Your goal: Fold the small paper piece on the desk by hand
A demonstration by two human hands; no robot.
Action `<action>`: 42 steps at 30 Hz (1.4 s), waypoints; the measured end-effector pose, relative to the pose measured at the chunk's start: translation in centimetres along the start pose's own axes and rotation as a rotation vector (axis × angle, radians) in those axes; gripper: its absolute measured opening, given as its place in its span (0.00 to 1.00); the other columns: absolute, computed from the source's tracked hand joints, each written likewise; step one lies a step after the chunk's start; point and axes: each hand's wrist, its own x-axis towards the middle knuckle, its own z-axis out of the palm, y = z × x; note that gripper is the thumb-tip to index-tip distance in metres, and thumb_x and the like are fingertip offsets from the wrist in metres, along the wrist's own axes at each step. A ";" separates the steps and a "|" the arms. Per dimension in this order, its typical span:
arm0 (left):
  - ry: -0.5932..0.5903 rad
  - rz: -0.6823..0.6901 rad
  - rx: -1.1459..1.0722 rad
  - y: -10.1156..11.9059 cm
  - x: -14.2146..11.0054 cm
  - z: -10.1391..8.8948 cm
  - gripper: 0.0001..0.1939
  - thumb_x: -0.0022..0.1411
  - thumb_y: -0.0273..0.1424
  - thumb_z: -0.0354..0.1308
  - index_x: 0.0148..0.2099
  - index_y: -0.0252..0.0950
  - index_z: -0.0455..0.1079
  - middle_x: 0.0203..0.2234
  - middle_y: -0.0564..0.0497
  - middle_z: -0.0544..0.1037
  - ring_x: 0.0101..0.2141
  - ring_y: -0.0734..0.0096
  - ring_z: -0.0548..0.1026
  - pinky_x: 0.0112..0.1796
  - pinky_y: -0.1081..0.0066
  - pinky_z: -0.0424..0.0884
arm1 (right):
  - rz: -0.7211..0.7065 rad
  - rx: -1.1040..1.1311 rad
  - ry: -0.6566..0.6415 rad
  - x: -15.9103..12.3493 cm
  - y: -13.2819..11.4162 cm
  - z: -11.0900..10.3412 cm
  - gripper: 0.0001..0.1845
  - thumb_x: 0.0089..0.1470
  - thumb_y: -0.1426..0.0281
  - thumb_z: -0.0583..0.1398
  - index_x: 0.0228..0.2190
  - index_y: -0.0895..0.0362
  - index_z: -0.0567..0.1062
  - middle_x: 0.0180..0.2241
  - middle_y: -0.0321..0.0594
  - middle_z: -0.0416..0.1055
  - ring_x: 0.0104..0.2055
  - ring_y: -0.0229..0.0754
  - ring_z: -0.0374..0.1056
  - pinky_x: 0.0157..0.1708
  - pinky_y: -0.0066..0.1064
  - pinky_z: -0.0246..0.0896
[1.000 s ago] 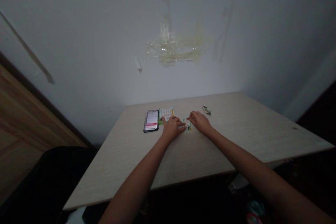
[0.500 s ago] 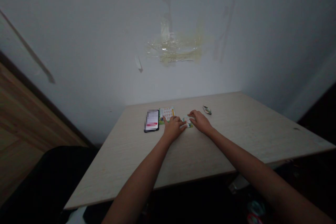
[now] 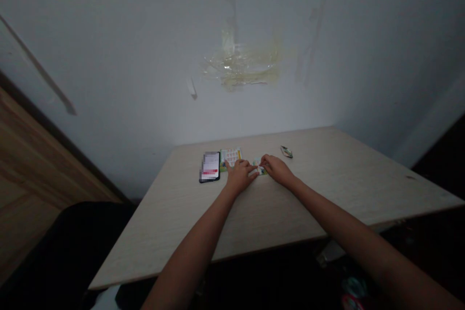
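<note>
One small printed card (image 3: 262,172) lies on the pale bench (image 3: 203,223) between the two hands. The left hand (image 3: 238,177) has its fingers spread, tips at the card's left edge, probably to steady it; the thumb reaches over a larger printed sheet (image 3: 231,155). The right hand (image 3: 275,168) keeps its fingers narrow over the card's right side, perhaps for fine work; whether they pinch anything, I cannot tell. Fingers hide part of the card, and its print is unreadable. Beside the sheet, a phone (image 3: 211,166) shows a partly pixelated screen. A scrap (image 3: 286,151) beyond the right hand is hard to identify.
</note>
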 end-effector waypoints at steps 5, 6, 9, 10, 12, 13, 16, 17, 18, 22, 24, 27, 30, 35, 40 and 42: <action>0.016 0.021 0.030 0.2 -0.1 0.0 0.16 0.68 0.44 0.51 0.56 0.56 0.72 0.48 0.51 0.76 0.57 0.52 0.62 0.57 0.25 0.33 | -0.076 -0.078 -0.029 -0.1 -0.3 -0.3 0.05 0.62 0.73 0.55 0.39 0.57 0.71 0.36 0.42 0.73 0.40 0.42 0.67 0.41 0.30 0.57; 0.021 0.019 0.034 0.2 -0.1 0.0 0.16 0.69 0.43 0.51 0.56 0.56 0.72 0.48 0.50 0.76 0.57 0.53 0.63 0.57 0.25 0.33 | -0.081 -0.081 -0.032 -0.1 -0.3 -0.4 0.05 0.62 0.73 0.55 0.39 0.57 0.71 0.36 0.42 0.73 0.40 0.42 0.67 0.41 0.30 0.57; 0.035 0.023 0.041 0.1 -0.2 0.1 0.16 0.70 0.43 0.49 0.55 0.56 0.72 0.47 0.50 0.76 0.56 0.53 0.63 0.57 0.25 0.32 | -0.101 -0.070 -0.040 -0.3 -0.5 -0.5 0.05 0.62 0.74 0.54 0.38 0.57 0.71 0.36 0.42 0.72 0.40 0.42 0.66 0.41 0.30 0.57; 0.038 0.027 0.042 0.1 -0.2 0.1 0.16 0.70 0.43 0.49 0.55 0.56 0.72 0.47 0.51 0.76 0.56 0.53 0.64 0.57 0.25 0.32 | -0.106 -0.063 -0.042 -0.4 -0.5 -0.5 0.06 0.61 0.75 0.54 0.38 0.57 0.71 0.36 0.42 0.72 0.40 0.42 0.66 0.42 0.30 0.58; 0.043 0.032 0.044 0.1 -0.2 0.1 0.16 0.70 0.43 0.49 0.55 0.56 0.72 0.46 0.51 0.76 0.56 0.53 0.64 0.57 0.25 0.32 | -0.111 -0.045 -0.045 -0.4 -0.5 -0.5 0.06 0.61 0.75 0.54 0.38 0.57 0.71 0.36 0.42 0.72 0.40 0.42 0.66 0.41 0.30 0.58; 0.043 0.033 0.045 0.1 -0.2 0.1 0.16 0.70 0.43 0.49 0.55 0.56 0.72 0.46 0.51 0.76 0.56 0.54 0.64 0.57 0.25 0.32 | -0.109 -0.034 -0.044 -0.5 -0.5 -0.5 0.06 0.60 0.76 0.55 0.38 0.57 0.70 0.36 0.42 0.72 0.40 0.42 0.67 0.41 0.30 0.58; 0.042 0.031 0.046 0.1 -0.2 0.1 0.16 0.70 0.43 0.49 0.55 0.56 0.72 0.46 0.51 0.76 0.55 0.55 0.65 0.57 0.25 0.30 | -0.108 -0.007 -0.030 -0.6 -0.4 -0.5 0.05 0.59 0.76 0.55 0.38 0.57 0.70 0.36 0.41 0.73 0.39 0.41 0.67 0.41 0.30 0.58; 0.041 0.030 0.046 0.1 -0.2 0.1 0.16 0.70 0.43 0.49 0.55 0.56 0.72 0.46 0.51 0.76 0.55 0.55 0.65 0.57 0.25 0.30 | -0.108 -0.005 -0.024 -0.6 -0.4 -0.4 0.05 0.59 0.75 0.56 0.38 0.57 0.70 0.36 0.42 0.73 0.39 0.41 0.67 0.41 0.30 0.59; 0.040 0.030 0.046 0.1 -0.2 0.1 0.16 0.70 0.43 0.49 0.55 0.56 0.72 0.45 0.51 0.76 0.54 0.55 0.65 0.57 0.25 0.30 | -0.110 -0.005 -0.019 -0.7 -0.4 -0.4 0.05 0.59 0.75 0.56 0.38 0.57 0.70 0.36 0.42 0.73 0.39 0.41 0.68 0.41 0.30 0.59; 0.041 0.037 0.032 -0.1 -0.1 0.1 0.16 0.70 0.42 0.48 0.54 0.57 0.73 0.45 0.51 0.76 0.54 0.56 0.65 0.57 0.25 0.30 | -0.143 0.002 -0.005 -0.9 -0.4 -0.5 0.05 0.58 0.75 0.56 0.38 0.57 0.70 0.36 0.42 0.74 0.39 0.42 0.68 0.41 0.30 0.60; 0.042 0.035 0.028 -0.1 -0.1 0.1 0.16 0.71 0.42 0.48 0.54 0.57 0.73 0.44 0.51 0.76 0.54 0.56 0.65 0.57 0.24 0.30 | -0.164 0.014 -0.001 -1.1 -0.5 -0.6 0.06 0.56 0.76 0.56 0.37 0.57 0.71 0.36 0.42 0.74 0.39 0.42 0.69 0.41 0.31 0.61; 0.038 0.034 0.031 0.0 -0.1 0.0 0.16 0.71 0.41 0.48 0.55 0.57 0.72 0.45 0.51 0.76 0.54 0.55 0.65 0.57 0.25 0.30 | -0.199 0.055 -0.006 -1.4 -0.7 -0.8 0.07 0.55 0.77 0.57 0.36 0.56 0.71 0.35 0.41 0.74 0.39 0.41 0.69 0.41 0.31 0.61; 0.039 0.035 0.030 0.0 -0.2 0.0 0.16 0.71 0.41 0.48 0.55 0.58 0.72 0.45 0.51 0.76 0.54 0.55 0.65 0.57 0.24 0.30 | -0.223 0.094 -0.012 -1.7 -0.8 -0.9 0.08 0.53 0.78 0.57 0.36 0.56 0.71 0.35 0.40 0.74 0.38 0.41 0.69 0.41 0.30 0.62; 0.032 0.031 0.041 -0.1 -0.3 -0.1 0.16 0.71 0.41 0.49 0.55 0.57 0.72 0.45 0.51 0.76 0.54 0.56 0.65 0.57 0.25 0.30 | -0.262 0.106 -0.015 -2.1 -0.7 -1.0 0.10 0.50 0.80 0.57 0.34 0.56 0.71 0.35 0.40 0.74 0.38 0.41 0.69 0.42 0.30 0.62; 0.032 0.034 0.041 -0.1 -0.4 -0.1 0.16 0.71 0.41 0.48 0.55 0.57 0.72 0.46 0.51 0.76 0.55 0.55 0.65 0.58 0.26 0.32 | -0.281 0.137 -0.046 -2.3 -0.8 -1.3 0.11 0.50 0.80 0.57 0.35 0.56 0.72 0.36 0.41 0.74 0.40 0.41 0.70 0.44 0.32 0.64; 0.030 0.030 0.034 -0.2 -0.4 -0.1 0.16 0.70 0.41 0.48 0.55 0.57 0.72 0.46 0.51 0.75 0.55 0.55 0.65 0.58 0.26 0.33 | -0.273 0.139 -0.056 -2.3 -1.0 -1.5 0.11 0.50 0.80 0.57 0.34 0.55 0.72 0.36 0.41 0.74 0.40 0.41 0.70 0.44 0.32 0.64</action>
